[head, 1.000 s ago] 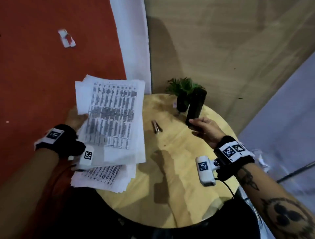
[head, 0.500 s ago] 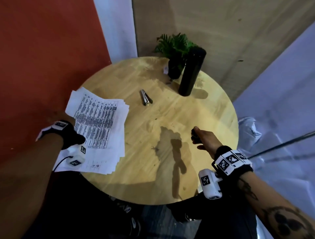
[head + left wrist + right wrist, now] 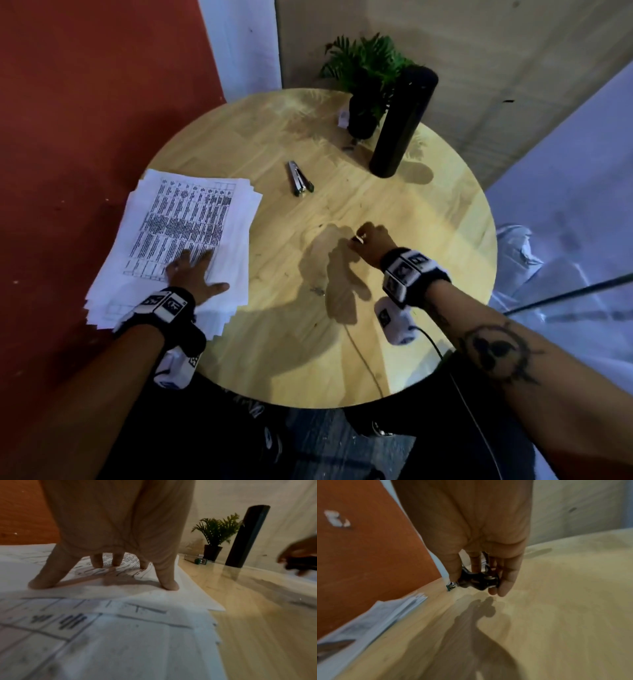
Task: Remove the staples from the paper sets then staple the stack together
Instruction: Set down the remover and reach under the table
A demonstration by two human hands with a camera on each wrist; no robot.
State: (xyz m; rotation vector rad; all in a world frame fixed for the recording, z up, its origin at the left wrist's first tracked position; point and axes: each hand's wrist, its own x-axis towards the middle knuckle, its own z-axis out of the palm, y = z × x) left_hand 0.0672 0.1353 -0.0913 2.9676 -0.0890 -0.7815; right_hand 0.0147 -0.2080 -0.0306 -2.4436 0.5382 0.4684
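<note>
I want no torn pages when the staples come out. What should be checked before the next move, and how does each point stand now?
1. Paper stack lies flat on the round table: ok.
2. Left hand presses the stack with spread fingers: ok.
3. Right hand holds a tool: ok, it grips a small dark tool; whether it is the staple remover, cannot tell.
4. Staples located on the sheets: cannot tell, none shows in any view.
5. Sheets squared up: not ok, the edges are fanned.
6. Stapler within reach for later: ok, it lies on the table past the stack.
</note>
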